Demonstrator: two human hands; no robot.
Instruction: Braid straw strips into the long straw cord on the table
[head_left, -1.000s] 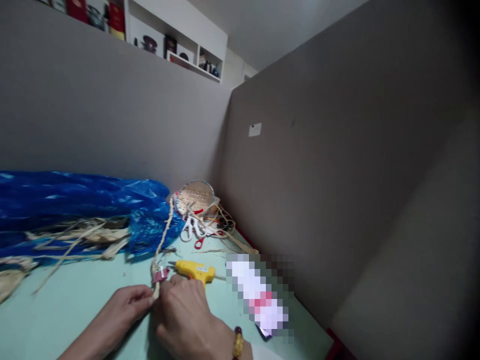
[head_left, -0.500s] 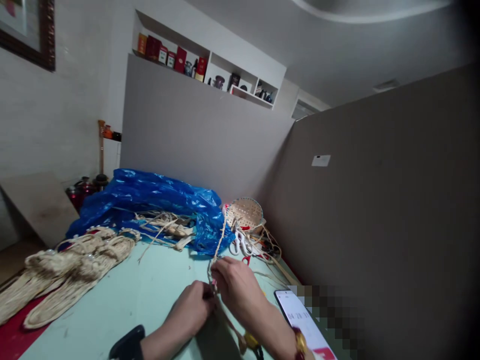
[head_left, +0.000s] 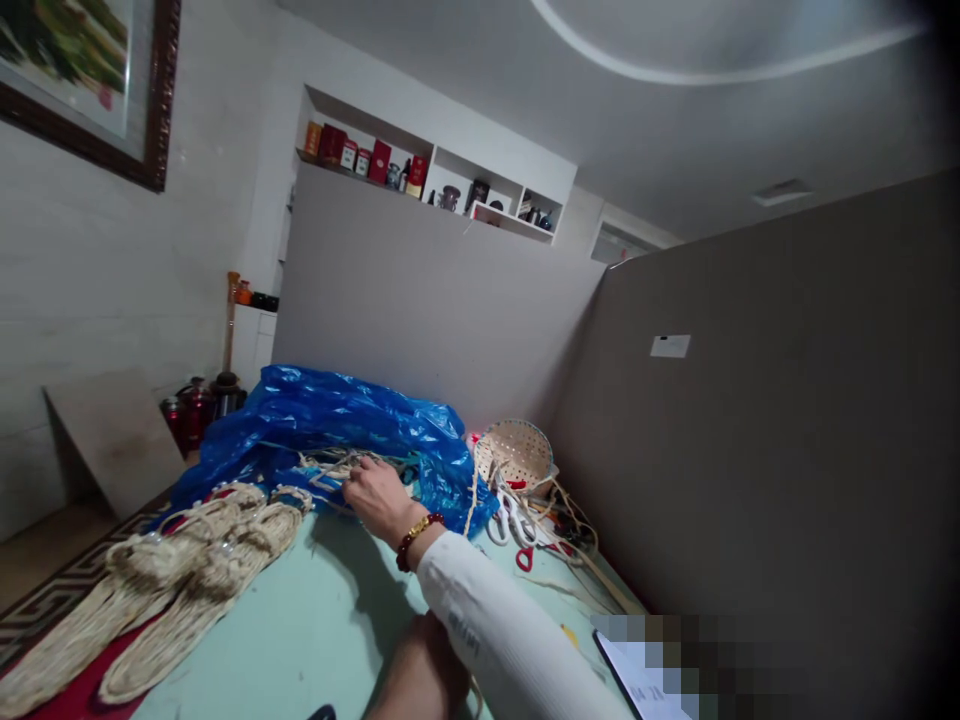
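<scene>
My right hand, with a bead bracelet and a white sleeve, reaches across to the loose straw strips lying against the blue plastic bag. Its fingers curl down into the strips. My left hand rests low on the pale green table, mostly covered by my right forearm, so its fingers are hidden. A braided straw cord hangs beside the bag and runs down behind my right arm.
Two woven straw sandals lie at the left. A small woven basket, white scissors and red-handled scissors sit by the grey partition at the right. A phone lies near the front right.
My right hand has left the braid by my left hand and stretched forward and left to the straw by the blue bag. The view has tilted up and leftward.
</scene>
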